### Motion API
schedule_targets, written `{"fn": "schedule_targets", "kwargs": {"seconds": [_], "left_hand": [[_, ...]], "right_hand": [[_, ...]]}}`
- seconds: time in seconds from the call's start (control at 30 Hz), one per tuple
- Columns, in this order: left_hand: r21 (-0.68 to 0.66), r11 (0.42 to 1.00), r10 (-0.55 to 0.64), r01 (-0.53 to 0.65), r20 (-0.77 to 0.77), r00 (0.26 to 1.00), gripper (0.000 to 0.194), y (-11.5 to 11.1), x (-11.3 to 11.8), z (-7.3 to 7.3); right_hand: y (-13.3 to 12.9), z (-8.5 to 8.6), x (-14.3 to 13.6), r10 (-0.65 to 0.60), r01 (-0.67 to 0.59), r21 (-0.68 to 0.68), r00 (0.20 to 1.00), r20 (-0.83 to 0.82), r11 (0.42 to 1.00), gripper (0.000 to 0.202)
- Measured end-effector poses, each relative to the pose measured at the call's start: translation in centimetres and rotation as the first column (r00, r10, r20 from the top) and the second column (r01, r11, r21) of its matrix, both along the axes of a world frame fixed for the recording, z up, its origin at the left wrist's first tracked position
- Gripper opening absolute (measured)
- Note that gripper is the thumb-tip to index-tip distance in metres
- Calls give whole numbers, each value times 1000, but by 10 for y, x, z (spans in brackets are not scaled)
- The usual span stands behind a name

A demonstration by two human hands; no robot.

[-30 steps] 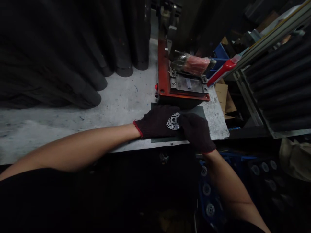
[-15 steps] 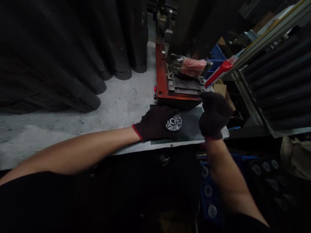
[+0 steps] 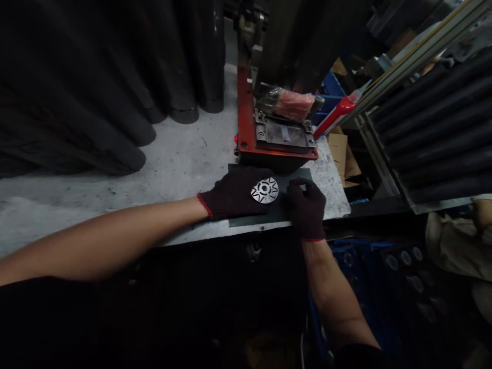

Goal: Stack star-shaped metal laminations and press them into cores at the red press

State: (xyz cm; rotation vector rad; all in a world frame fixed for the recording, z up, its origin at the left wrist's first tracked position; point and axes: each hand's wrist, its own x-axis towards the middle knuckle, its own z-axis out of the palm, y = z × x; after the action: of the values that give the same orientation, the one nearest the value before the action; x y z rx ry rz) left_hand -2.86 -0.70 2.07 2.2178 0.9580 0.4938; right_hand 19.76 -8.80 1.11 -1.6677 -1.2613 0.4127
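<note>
My left hand, in a dark knit glove with a red cuff, rests on a dark green mat at the bench's front edge. Its fingertips hold a round silver metal disc with a star-shaped cut-out pattern. My right hand, gloved the same way, sits on the mat just right of the disc with its fingers curled. A small pale spot shows at its fingertips, and I cannot tell what it is. Behind the mat stands a red-framed press fixture with a grey metal plate.
Dark cylinders lean in rows at the back left of the grey bench. A red plastic-wrapped handle tops the fixture. A rack of dark tubes stands at right. Blue bins with round parts sit below.
My right hand went from the disc up to the press fixture's right corner, then came back down onto the mat beside the disc. My left hand kept holding the disc.
</note>
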Motion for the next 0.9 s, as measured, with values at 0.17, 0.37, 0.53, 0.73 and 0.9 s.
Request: {"fn": "schedule_targets", "kwargs": {"seconds": [0.17, 0.37, 0.53, 0.73, 0.9], "left_hand": [[34, 999, -8, 7, 29, 1000, 90, 1, -1, -2], [53, 998, -16, 18, -28, 999, 93, 1, 2, -1], [34, 999, -8, 10, -52, 999, 86, -1, 6, 8], [41, 998, -48, 48, 5, 999, 56, 0, 7, 10], [102, 993, -59, 59, -8, 998, 81, 2, 5, 0]], "right_hand": [[-6, 12, 2, -43, 40, -56, 997, -65, 998, 31], [-2, 26, 6, 174, -172, -198, 985, -5, 965, 41], [11, 12, -14, 186, -182, -153, 983, 13, 971, 56], [5, 10, -11, 306, -321, -35, 857, 414, 946, 38], [-1, 17, 7, 434, -478, -128, 612, 661, 869, 35]]}}
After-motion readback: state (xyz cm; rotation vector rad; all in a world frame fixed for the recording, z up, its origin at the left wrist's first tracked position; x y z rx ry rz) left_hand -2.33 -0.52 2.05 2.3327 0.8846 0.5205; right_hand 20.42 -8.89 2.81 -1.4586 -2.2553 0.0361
